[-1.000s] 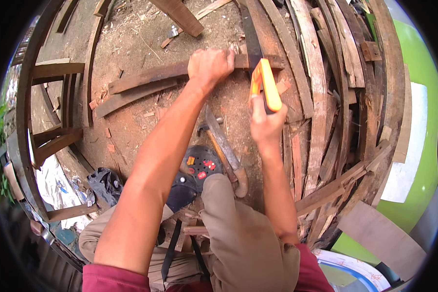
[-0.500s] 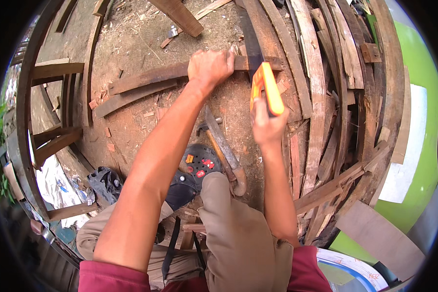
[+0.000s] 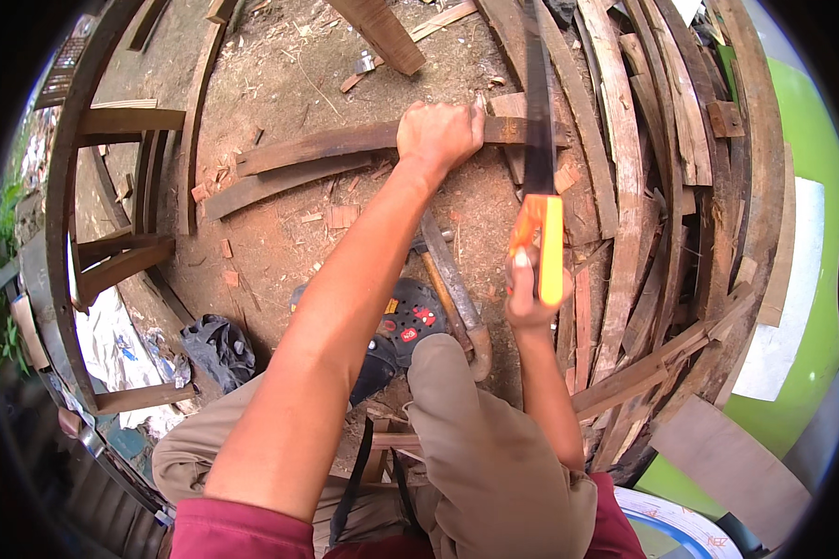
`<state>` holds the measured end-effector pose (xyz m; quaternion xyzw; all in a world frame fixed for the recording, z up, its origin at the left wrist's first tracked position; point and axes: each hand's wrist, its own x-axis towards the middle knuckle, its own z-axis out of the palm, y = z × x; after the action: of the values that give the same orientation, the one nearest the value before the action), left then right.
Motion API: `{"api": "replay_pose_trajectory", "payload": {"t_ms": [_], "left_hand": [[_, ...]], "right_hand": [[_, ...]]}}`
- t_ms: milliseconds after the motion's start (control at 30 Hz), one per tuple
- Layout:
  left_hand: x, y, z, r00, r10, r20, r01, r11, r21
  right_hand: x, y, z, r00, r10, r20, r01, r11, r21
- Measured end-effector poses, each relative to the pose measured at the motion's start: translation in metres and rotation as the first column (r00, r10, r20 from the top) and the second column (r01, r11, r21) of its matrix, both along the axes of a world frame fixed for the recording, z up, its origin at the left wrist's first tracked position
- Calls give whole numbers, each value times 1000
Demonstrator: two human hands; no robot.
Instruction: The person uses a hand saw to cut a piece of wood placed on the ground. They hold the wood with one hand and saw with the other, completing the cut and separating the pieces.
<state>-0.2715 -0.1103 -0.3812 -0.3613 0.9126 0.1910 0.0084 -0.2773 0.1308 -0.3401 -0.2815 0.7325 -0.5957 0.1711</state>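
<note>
My left hand [image 3: 441, 135] is closed over a dark wooden board [image 3: 331, 142], pressing it down near its right end. In my right hand [image 3: 531, 296] is the orange and yellow handle of a handsaw [image 3: 551, 244]. The saw's dark blade [image 3: 539, 121] points away from me and crosses the board close to its right end, right of my left hand. Under that end lies a second piece of wood [image 3: 509, 102] on the ground. Another thin board [image 3: 284, 184] rests just nearer than the held one.
A hammer [image 3: 435, 279] and a long metal tool with a wooden handle [image 3: 476, 345] lie beside my black clog [image 3: 410, 321]. Stacked planks [image 3: 615, 186] fill the right side. A wooden frame [image 3: 126, 121] stands at left, near a black plastic bag [image 3: 219, 349].
My right hand has drawn the saw back toward me, so the handle sits nearer my body. My left hand still grips the board. The whole view has shifted slightly.
</note>
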Motion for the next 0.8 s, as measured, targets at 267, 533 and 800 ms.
{"api": "replay_pose_trajectory", "payload": {"t_ms": [267,533,800], "left_hand": [[0,-3,1,998,-18,-57,16,999,-31],[60,-6,22,886,-243,-396,214,970,-117],[184,1,128,900,-417,123,387,898,211]], "right_hand": [[38,171,-14,871,343,-351,-175,886,430],[53,180,-6,803,447,-394,5,656,755],[128,168,-48,902,386,-191,-97,614,783]]}}
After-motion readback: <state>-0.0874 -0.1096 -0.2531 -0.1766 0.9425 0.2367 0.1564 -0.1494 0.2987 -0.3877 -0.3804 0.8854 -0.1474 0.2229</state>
